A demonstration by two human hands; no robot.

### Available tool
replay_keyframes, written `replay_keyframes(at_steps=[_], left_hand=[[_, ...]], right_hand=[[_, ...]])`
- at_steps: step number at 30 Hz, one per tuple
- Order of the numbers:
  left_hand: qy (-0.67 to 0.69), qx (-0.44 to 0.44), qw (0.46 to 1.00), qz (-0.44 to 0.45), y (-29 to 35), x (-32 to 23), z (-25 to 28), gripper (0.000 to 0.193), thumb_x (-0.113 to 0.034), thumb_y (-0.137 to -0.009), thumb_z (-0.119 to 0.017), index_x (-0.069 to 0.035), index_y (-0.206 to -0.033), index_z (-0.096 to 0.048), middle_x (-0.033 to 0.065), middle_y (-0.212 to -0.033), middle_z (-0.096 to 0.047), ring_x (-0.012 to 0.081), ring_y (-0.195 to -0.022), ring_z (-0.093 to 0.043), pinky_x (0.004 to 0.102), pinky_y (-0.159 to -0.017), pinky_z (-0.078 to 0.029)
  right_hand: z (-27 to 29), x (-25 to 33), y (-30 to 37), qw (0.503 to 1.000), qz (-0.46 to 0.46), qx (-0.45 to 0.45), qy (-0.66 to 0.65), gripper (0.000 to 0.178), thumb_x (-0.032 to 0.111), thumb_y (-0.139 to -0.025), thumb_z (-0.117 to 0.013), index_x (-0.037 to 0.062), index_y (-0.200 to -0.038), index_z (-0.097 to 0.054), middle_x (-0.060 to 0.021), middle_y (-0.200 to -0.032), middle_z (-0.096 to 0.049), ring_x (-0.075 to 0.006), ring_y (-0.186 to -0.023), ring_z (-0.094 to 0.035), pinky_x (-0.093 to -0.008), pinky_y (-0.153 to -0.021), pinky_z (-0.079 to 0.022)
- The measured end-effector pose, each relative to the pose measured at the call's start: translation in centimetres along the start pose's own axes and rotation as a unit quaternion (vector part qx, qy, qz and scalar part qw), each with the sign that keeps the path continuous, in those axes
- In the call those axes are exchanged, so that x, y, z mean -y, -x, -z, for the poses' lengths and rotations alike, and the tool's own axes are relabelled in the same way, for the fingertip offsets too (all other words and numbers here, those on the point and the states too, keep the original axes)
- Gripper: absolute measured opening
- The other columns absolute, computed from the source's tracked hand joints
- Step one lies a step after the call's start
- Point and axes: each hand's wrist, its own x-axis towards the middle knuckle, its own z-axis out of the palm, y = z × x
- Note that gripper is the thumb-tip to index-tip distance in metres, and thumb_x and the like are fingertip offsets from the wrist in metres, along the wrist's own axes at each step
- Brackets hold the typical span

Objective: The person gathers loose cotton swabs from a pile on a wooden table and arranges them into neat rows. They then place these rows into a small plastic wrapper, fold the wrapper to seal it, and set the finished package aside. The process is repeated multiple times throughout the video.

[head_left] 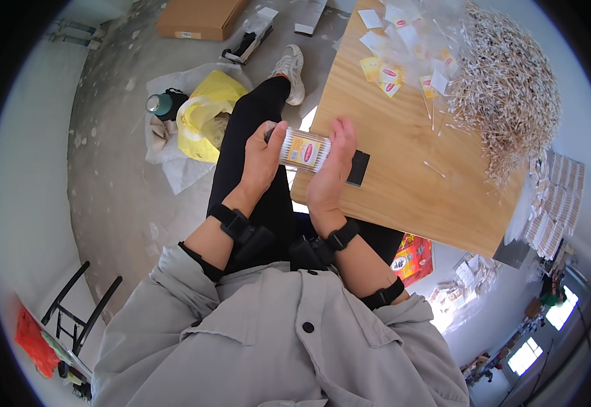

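My left hand (261, 159) is closed around one end of a small clear pack of cotton swabs (303, 149), its thumb along the near side. White swab tips show at both ends of the pack, and a yellow label with a red oval lies in its middle. My right hand (331, 166) has its fingers stretched out, the palm flat against the pack's other end. Both hands are over my lap, beside the left edge of the wooden table (377, 156). A dark flat piece (357, 168) lies on the table edge just right of my right hand.
A big heap of loose cotton swabs (506, 88) covers the table's far right. Left of it lie clear bags (431, 30) and yellow label cards (389, 76). One stray swab (434, 169) rests mid-table. A yellow bag (204, 112) and a bottle (160, 104) are on the floor at left.
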Motion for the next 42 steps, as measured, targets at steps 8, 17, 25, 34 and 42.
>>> replay_keyframes(at_steps=[8, 17, 25, 34, 42], left_hand=[[-0.114, 0.027, 0.992, 0.043, -0.1, -1.8, 1.5, 0.03, -0.03, -0.097, -0.062, -0.003, -0.085, -0.062, -0.0031, -0.069, -0.055, 0.0038, -0.062, -0.045, 0.0221, -0.058, -0.04], [0.083, -0.078, 0.981, 0.158, 4.0, -4.4, 3.7, 0.022, -0.028, -0.09, -0.072, -0.01, -0.094, -0.059, -0.0052, -0.075, -0.053, 0.0041, -0.066, -0.047, 0.0197, -0.062, -0.038], [0.259, -0.054, 0.951, 0.162, 3.7, -1.9, -1.7, 0.027, -0.012, -0.087, -0.074, -0.007, -0.109, -0.06, 0.0029, -0.1, -0.066, 0.0098, -0.087, -0.062, 0.0258, -0.078, -0.049], [0.253, -0.048, 0.954, 0.153, 3.3, -0.8, -2.4, 0.021, -0.006, -0.088, -0.071, -0.003, -0.107, -0.063, 0.0045, -0.102, -0.067, 0.0115, -0.091, -0.065, 0.0274, -0.083, -0.052], [0.245, -0.008, 0.956, 0.16, 3.1, -1.5, -2.2, 0.027, -0.007, -0.091, -0.068, -0.002, -0.115, -0.058, 0.0055, -0.107, -0.065, 0.0127, -0.095, -0.064, 0.0275, -0.082, -0.052]], right_hand=[[1.1, -0.3, -0.4, 0.998, 0.033, 0.041, 0.027, 0.048, 0.028, -0.105, -0.034, -0.0033, -0.141, -0.037, -0.02, -0.137, -0.047, -0.0269, -0.129, -0.045, -0.0357, -0.109, -0.031], [1.4, -1.4, -0.8, 0.998, 0.055, 0.01, -0.005, 0.04, 0.024, -0.105, -0.035, -0.0056, -0.125, -0.053, -0.0166, -0.14, -0.046, -0.028, -0.13, -0.043, -0.0344, -0.111, -0.029], [1.3, 0.0, -0.2, 0.999, 0.037, 0.007, -0.02, 0.044, 0.025, -0.105, -0.032, -0.0053, -0.135, -0.043, -0.0188, -0.141, -0.044, -0.0273, -0.129, -0.045, -0.0357, -0.11, -0.03], [0.4, -0.5, -0.3, 0.998, 0.035, 0.049, 0.008, 0.049, 0.026, -0.104, -0.031, -0.0048, -0.142, -0.034, -0.0207, -0.142, -0.042, -0.0286, -0.13, -0.044, -0.0375, -0.111, -0.03], [-0.2, 0.0, -0.7, 0.99, 0.039, 0.132, 0.042, 0.051, 0.026, -0.103, -0.032, -0.0054, -0.144, -0.032, -0.022, -0.143, -0.04, -0.0301, -0.131, -0.042, -0.0384, -0.111, -0.029]])
